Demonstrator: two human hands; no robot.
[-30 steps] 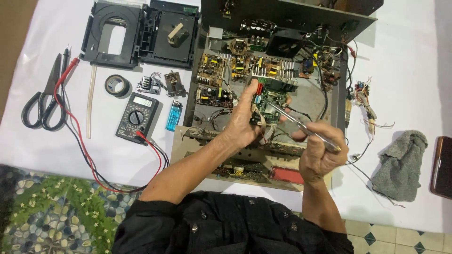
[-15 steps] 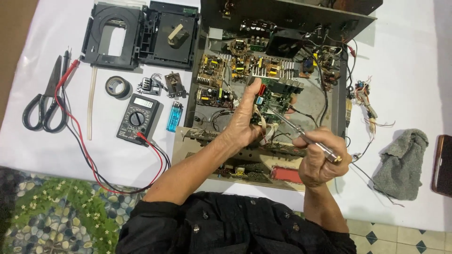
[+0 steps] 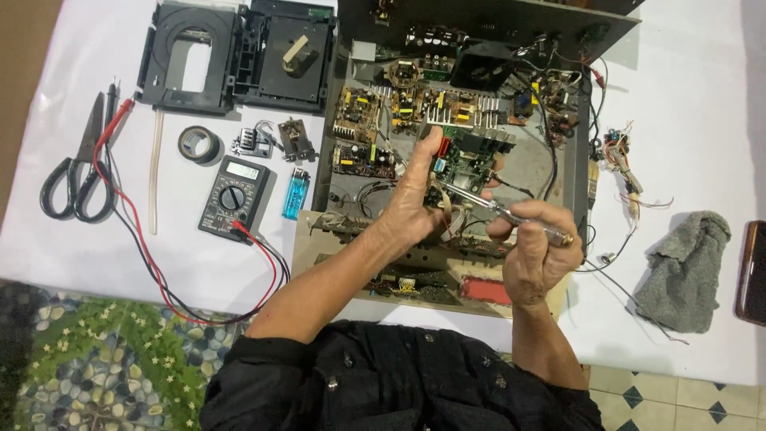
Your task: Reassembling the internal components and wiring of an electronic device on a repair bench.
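An opened electronic chassis (image 3: 566, 183) lies on a white table, full of circuit boards and wires. My left hand (image 3: 415, 199) grips the edge of a small green circuit board (image 3: 463, 164) tilted up in the middle of the chassis, thumb pointing up. My right hand (image 3: 535, 247) holds a slim screwdriver (image 3: 511, 215) with a clear handle; its tip points left toward the lower edge of that green board, close to my left fingers. Brown boards (image 3: 359, 108) sit at the chassis's left side.
Left of the chassis lie a black multimeter (image 3: 233, 195) with red and black leads, a blue lighter (image 3: 295, 193), a tape roll (image 3: 198, 144), scissors (image 3: 76, 172) and a black disc-drive tray (image 3: 231, 52). A grey rag (image 3: 686, 267) and a dark phone (image 3: 752, 271) lie at right.
My right hand with the screwdriver has lifted a little and moved closer to the green board. My left hand keeps its hold on the board.
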